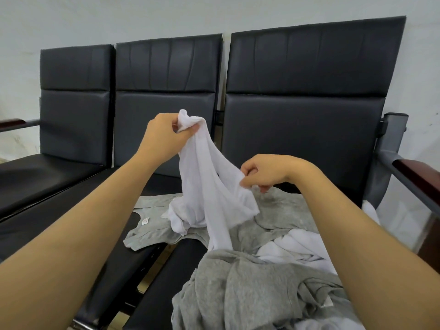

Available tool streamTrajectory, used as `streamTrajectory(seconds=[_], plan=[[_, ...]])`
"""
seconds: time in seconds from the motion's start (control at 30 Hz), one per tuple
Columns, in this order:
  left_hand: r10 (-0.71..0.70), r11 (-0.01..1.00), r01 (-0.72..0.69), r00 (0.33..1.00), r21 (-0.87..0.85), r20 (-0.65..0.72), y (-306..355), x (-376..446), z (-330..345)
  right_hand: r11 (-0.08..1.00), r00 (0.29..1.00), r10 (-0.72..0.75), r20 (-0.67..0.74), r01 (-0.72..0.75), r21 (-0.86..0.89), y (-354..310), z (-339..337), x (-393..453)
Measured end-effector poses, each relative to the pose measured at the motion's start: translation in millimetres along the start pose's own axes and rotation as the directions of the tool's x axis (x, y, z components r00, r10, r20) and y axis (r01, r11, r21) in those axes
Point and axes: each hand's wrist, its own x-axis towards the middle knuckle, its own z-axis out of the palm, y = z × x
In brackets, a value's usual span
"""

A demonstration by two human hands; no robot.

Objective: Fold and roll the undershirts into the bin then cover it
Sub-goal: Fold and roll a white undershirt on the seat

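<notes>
while your left hand (164, 134) grips one bunched strap of the white undershirt (209, 186) held up above the seat, your right hand (266, 172) pinches its other edge lower down. its hem trails onto the pile of grey and white undershirts (262, 282) heaped on the black bench seat (47, 210).

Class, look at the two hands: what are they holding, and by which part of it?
Both hold one white undershirt. The left hand grips a bunched strap end, raised; the right hand pinches the fabric edge lower down.
</notes>
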Motion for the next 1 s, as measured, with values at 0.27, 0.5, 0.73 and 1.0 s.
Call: streamTrajectory(seconds=[0.27, 0.5, 0.73, 1.0], plan=[[-0.036, 0.999, 0.038, 0.994, 0.016, -0.104, -12, 2, -2, 0.997, 0.982, -0.052, -0.181, 0.062, 0.05, -12, -24, -10], [-0.139, 0.989, 0.128, 0.974, -0.07, -0.178, -22, 2, -16, 0.978, 0.914, 0.03, -0.404, -0.111, -0.178, 3, -24, -5], [-0.164, 0.982, 0.159, 0.986, 0.102, 0.042, -21, -5, 0, 0.999, 0.831, 0.003, -0.556, -0.032, -0.043, -5, -28, -5], [0.105, 0.991, -0.131, 0.919, 0.042, 0.38, 34, -15, 35, 0.972, 0.777, 0.046, -0.627, 0.109, 0.207, -26, -28, -8]])
